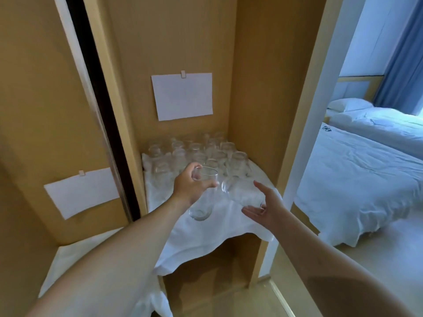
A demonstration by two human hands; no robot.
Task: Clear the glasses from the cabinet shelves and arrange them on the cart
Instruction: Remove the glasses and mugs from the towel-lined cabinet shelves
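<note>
Head cam looks down into a tall wooden cabinet (256,76) with a shelf (206,234) covered by a white cloth, whose front edge droops over the lip. A bunch of clear glasses (206,149) stands packed toward the back, against the rear wall and right side panel.

Left hand (190,187) has its thumb and fingers curled around one glass (203,195), gripping near the rim, with the glass hanging above the cloth, base toward the camera. Right hand (266,208) is mostly open, palm up and fingers loosely spread, cradling a second glass (240,191) tipped on its side; can't really tell how firmly it's held.

Front half of the shelf is bare cloth, so both hands sit in open space between the left frame post and the right panel. Two white paper sheets (183,96) are clipped to the cabinet walls. Off to the right, past the panel edge, there's a bed (366,168) with white sheets.
</note>
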